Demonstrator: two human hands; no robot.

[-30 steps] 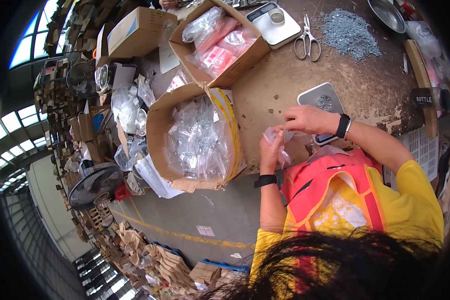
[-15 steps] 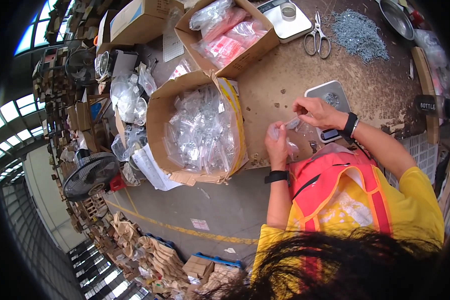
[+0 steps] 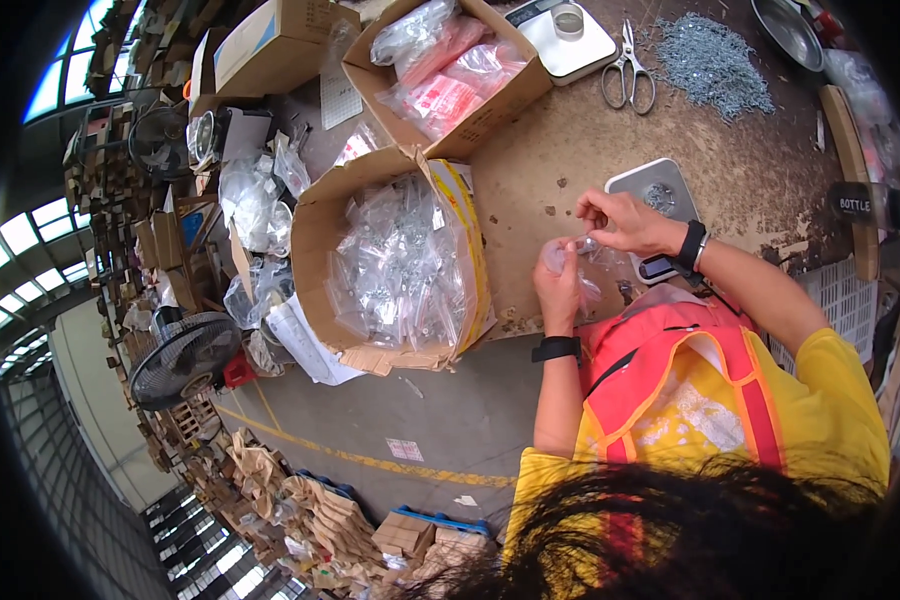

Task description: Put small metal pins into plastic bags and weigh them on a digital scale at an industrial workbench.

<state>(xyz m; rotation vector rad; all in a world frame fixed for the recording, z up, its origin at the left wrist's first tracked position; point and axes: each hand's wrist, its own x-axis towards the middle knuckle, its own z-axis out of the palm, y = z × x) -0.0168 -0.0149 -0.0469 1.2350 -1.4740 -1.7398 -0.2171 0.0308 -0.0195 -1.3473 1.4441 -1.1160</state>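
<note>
Bag [image 3: 570, 262] of thin clear plastic, small and crumpled, sits between both hands above the table's [image 3: 570, 150] near edge, just in front of the person's chest; something small and pale shows at its mouth, too small to name. Left hand [image 3: 558, 285] is closed around the bag from below, fingers curled up and thumb pressing the film, wrist straight above a black band [image 3: 556, 348], forearm rising from the lower edge. Right hand [image 3: 620, 220] comes in from the right with the wrist bent, a black watch [image 3: 692, 245] on it; thumb and forefinger are pinched together at the bag's top, other fingers loosely bent, so it is nearly closed on the film. The two hands touch or nearly touch at the bag.

Just behind the right hand lies a small grey scale [image 3: 655, 195] on the brown table. To the left stands an open carton [image 3: 400, 265] full of the same kind of clear bags. Farther back another carton [image 3: 450, 65] holds clear and pink packets. A white scale [image 3: 568, 38] with a little cup, scissors [image 3: 630, 70] and a heap of grey metal bits [image 3: 715, 62] lie along the far side. A fan [image 3: 185, 360] stands on the floor at left
</note>
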